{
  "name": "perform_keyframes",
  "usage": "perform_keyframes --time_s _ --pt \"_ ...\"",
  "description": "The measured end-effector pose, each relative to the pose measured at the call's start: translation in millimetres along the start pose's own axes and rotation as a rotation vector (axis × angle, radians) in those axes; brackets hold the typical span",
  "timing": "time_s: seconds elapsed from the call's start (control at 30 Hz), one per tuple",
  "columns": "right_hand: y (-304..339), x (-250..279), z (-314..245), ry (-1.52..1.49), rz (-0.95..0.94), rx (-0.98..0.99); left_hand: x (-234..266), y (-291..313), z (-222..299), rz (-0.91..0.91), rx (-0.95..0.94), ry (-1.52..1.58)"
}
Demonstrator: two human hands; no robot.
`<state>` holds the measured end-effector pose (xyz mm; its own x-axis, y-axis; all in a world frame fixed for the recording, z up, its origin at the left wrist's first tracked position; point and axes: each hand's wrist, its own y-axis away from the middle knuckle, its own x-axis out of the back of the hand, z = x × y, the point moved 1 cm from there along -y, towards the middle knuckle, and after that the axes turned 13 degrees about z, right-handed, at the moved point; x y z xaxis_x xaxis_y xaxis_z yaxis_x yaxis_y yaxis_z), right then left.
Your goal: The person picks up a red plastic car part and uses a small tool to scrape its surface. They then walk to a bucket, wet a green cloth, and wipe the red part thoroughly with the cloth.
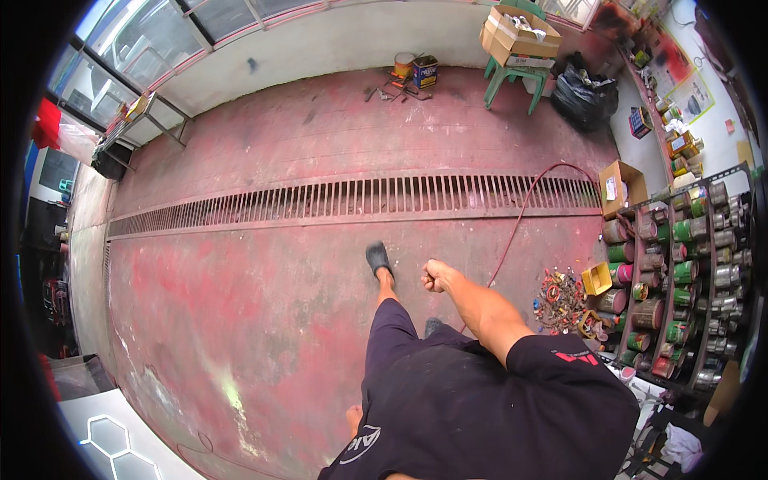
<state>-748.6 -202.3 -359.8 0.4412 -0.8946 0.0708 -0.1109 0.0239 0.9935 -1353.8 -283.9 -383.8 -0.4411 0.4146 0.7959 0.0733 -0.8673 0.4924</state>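
Observation:
My right hand [434,275] is out in front of my body with its fingers curled into a fist. Nothing sticks out of it, and it hangs over the red-stained floor [320,280] without touching anything. Only a small part of my left hand [354,418] shows beside my dark shirt; its fingers are mostly hidden. One foot in a dark clog [378,256] is stepped forward, short of the long metal floor grate [360,200]. A thin red hose [512,240] runs across the floor to the right of my fist.
Racks of paint cans [680,280] line the right side, beside a pile of small parts [560,300] and a yellow bin [596,278]. Farther off are a cardboard box on a green chair [520,36], a black bag [584,96], tools [396,92] and a metal table [152,116].

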Motion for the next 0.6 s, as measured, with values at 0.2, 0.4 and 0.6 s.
perform_keyframes --time_s 0.2,0.4,0.6 --pt "-38.6 -52.6 -153.1 -0.096 -0.036 -0.013 4.1 -165.3 157.4 -0.147 -0.052 0.210" --pt "-29.7 -103.1 -421.0 -0.092 -0.002 0.389 67.7 -273.9 351.0 -0.150 0.208 0.324" --pt "96.6 -138.2 -613.0 -0.089 0.494 1.026 106.2 -325.8 435.7 -0.160 0.084 0.260"
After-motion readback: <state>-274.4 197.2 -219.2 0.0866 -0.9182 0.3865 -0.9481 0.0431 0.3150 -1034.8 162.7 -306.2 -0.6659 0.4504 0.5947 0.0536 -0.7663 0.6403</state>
